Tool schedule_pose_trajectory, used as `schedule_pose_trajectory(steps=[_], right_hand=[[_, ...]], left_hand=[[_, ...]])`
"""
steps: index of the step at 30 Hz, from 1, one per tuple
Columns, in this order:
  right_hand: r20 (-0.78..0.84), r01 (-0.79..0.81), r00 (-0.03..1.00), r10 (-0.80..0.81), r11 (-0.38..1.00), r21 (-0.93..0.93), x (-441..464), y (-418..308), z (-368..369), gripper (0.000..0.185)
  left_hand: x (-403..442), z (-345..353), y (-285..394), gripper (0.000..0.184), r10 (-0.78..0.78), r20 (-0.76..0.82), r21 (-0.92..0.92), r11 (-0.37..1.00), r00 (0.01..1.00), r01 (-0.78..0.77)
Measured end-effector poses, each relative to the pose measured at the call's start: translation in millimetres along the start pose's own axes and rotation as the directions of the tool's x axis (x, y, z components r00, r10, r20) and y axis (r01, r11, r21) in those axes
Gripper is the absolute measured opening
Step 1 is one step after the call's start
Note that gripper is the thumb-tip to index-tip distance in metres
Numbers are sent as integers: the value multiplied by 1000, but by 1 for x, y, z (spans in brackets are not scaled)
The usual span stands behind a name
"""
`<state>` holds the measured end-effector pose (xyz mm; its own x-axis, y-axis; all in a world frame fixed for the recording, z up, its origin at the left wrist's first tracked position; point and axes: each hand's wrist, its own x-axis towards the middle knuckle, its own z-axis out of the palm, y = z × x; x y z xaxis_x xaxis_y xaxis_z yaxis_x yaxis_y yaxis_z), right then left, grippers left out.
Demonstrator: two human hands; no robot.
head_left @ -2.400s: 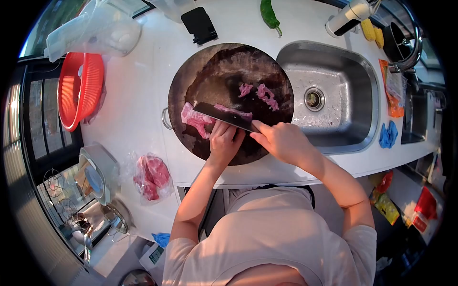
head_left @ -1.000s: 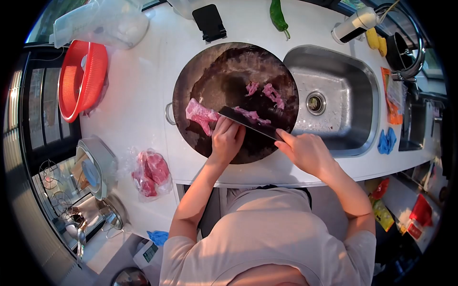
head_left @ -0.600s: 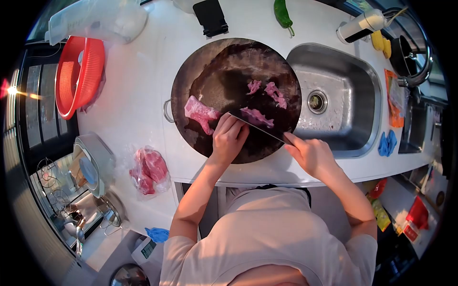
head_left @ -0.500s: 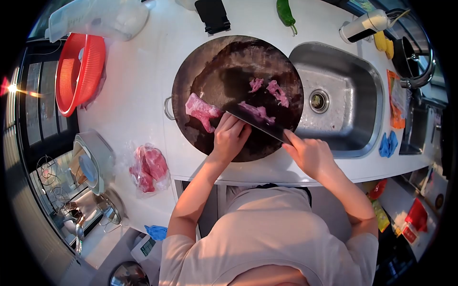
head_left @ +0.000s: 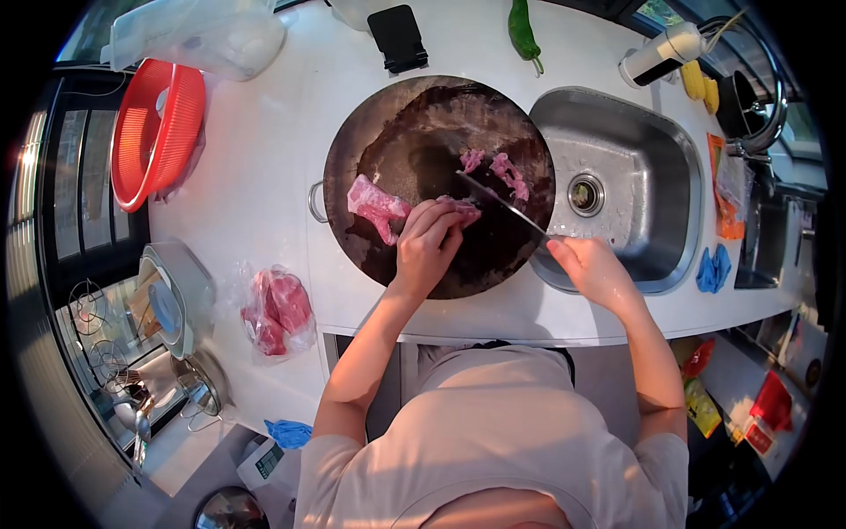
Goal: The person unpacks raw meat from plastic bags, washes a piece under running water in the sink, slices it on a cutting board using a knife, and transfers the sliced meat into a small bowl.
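Fingers of the left hand [head_left: 427,251] lie close together and bent over the meat strip [head_left: 463,211], on the near half of the round board [head_left: 388,123]; whether they pinch it or only press it cannot be told. The wrist comes in over the board's near edge, forearm slanting up from the near left. Wrapped round the handle of the knife [head_left: 507,204], the right hand [head_left: 592,269] is closed, just off the board's near right edge, its forearm reaching in from the near right.

The blade slants across the board's right half, apart from the left hand, its tip near the small scraps [head_left: 508,178]. Left of that hand, on the board's left part, lies the larger meat piece [head_left: 377,210], close to the fingers.

Right of the board, its edge overlapping the rim, is the sink [head_left: 617,159]. Beyond the board are a black stand [head_left: 397,37] and a green pepper [head_left: 522,33]; well to its left is a red basket [head_left: 172,132], and to its near left, bagged meat [head_left: 279,313].

Half a second ago the blade stood against the left fingers, with the strip on its far side; now the knife has swung right and the fingers are on the strip.
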<state>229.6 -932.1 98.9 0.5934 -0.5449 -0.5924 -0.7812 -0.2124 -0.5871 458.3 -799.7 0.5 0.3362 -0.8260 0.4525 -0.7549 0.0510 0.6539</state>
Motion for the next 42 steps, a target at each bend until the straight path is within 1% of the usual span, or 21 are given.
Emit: schedule_pose_trajectory(steps=[3,6,9,12,15,17,19,20,21,23,26,27,29,30,32,34,36,39,42], right_hand=[[-105,88,991,-81,994,65,0,-1,6,39],[-260,79,964,-62,995,54,-1,-14,14,37],[-383,155,911,-155,987,-29,-7,-12,9,36],[-251,210,933,-259,956,-207,-14,-15,11,37],[-169,137,967,-189,950,-282,-9,-17,20,37],[-210,191,945,-252,943,-272,-2,-15,28,35],[-244,213,928,-281,939,-269,10,-29,38,35],[-242,257,915,-323,929,-268,18,-38,42,32],[-326,311,864,-384,916,-255,29,-41,52,31],[-304,289,884,-356,925,-246,37,-51,54,30],[-216,312,912,-349,932,-186,23,-39,35,30],[-177,222,952,-249,962,-160,12,-38,22,34],[-145,215,963,-225,973,-84,11,1,16,34],[-152,175,970,-189,979,-103,7,0,14,36],[-178,85,978,-108,987,-133,-5,-4,8,39],[-156,153,967,-202,949,-277,-11,-8,16,41],[-126,222,946,-298,881,-419,-17,-16,24,43],[-94,203,955,-283,847,-491,-21,-22,22,43],[-83,214,955,-285,856,-470,-15,-30,19,39]], left_hand=[[-1,0,-1,21,13,-4,-9,1000,1000,-13],[-1,-1,0,21,11,0,-7,1000,1000,-11],[-3,-2,0,21,4,-7,-11,1000,1000,-4],[-2,0,-3,21,25,0,-23,999,1000,-25],[-5,0,-3,21,2,8,-14,1000,1000,-2],[-3,-2,-3,20,-1,25,-24,1000,1000,2],[-3,-3,-1,20,3,41,-30,1000,999,-1],[-2,-4,0,20,11,50,-33,999,999,-9],[-1,-4,1,20,23,58,-37,999,998,-21],[-1,-2,-1,21,35,61,-38,999,998,-33],[-3,-2,-2,21,48,28,-33,998,998,-47],[-3,-2,-2,21,48,7,-30,998,999,-47],[-3,-4,-1,21,59,7,40,997,998,-59],[-5,-4,0,21,62,11,74,995,998,-63],[-8,-3,-1,21,64,11,84,994,998,-64],[-7,-1,-4,21,68,20,86,994,997,-70],[-11,-2,-8,22,60,42,82,995,997,-63],[-13,-1,-9,21,30,56,82,996,998,-35],[-11,-1,-9,21,4,64,60,998,998,-8]])
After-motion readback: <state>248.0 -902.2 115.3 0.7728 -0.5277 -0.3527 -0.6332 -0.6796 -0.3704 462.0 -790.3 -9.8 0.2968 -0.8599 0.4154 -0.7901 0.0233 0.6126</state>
